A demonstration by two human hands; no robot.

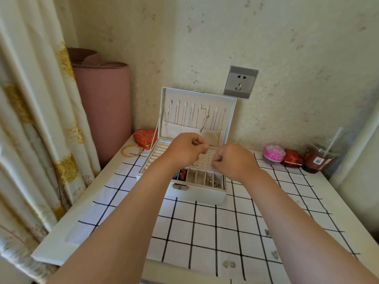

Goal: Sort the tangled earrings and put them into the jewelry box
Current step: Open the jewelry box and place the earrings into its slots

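A white jewelry box (196, 194) stands open on the checked cloth, its lid (196, 113) upright with necklaces hanging inside. Both my hands hover over its perforated earring panel (207, 160). My left hand (184, 149) has its fingers curled, thumb and forefinger pinched together on something too small to make out. My right hand (233, 160) also pinches its fingertips just above the panel; what it holds is hidden. Small earrings (215, 183) lie in the front right compartments. Loose earrings (228, 264) and two more earrings (274, 254) lie on the cloth near me.
Gold bangles (132, 150) and a red heart box (144, 137) sit left of the jewelry box. A pink round case (273, 153), a red box (293, 158) and a drink cup (317, 158) stand at the right rear. A pink rolled mat (102, 107) leans in the corner.
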